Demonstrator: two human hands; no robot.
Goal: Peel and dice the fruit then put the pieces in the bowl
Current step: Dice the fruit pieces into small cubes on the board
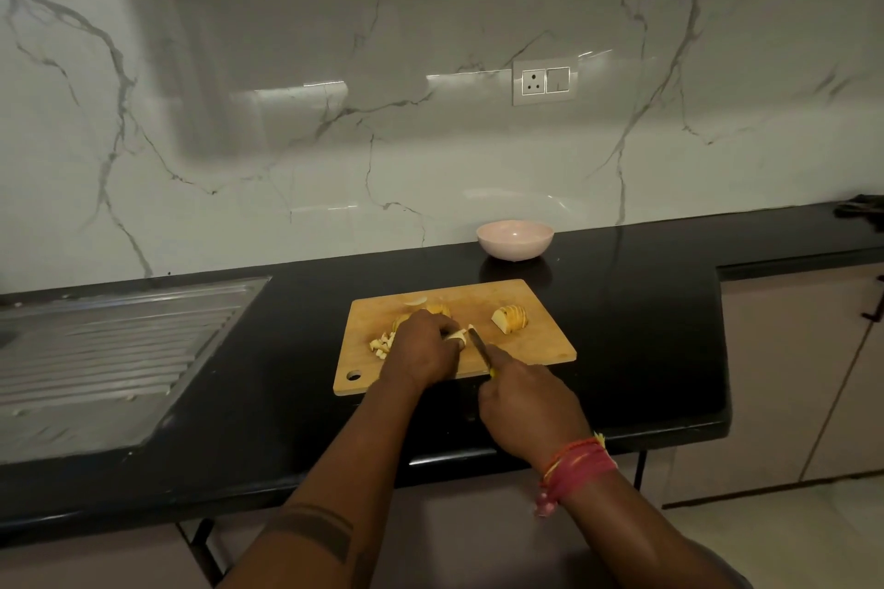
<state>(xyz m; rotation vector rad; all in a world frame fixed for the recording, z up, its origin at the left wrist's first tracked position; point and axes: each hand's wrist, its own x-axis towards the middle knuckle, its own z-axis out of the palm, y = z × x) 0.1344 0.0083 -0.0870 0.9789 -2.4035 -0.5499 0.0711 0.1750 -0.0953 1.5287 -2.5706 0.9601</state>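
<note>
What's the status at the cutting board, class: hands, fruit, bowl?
Left hand pins fruit piece; right hand grips knife, blade on it. Diced pieces on board. Bowl empty, path clear.

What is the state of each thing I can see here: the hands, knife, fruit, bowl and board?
left hand: holds down a fruit piece on the board.
right hand: grips the knife.
knife: blade down beside the held piece.
diced pieces: small pile on the board.
sliced fruit chunk: on the board, not yet diced.
bowl: upright, looks empty.
cutting board: flat on the counter.
</note>
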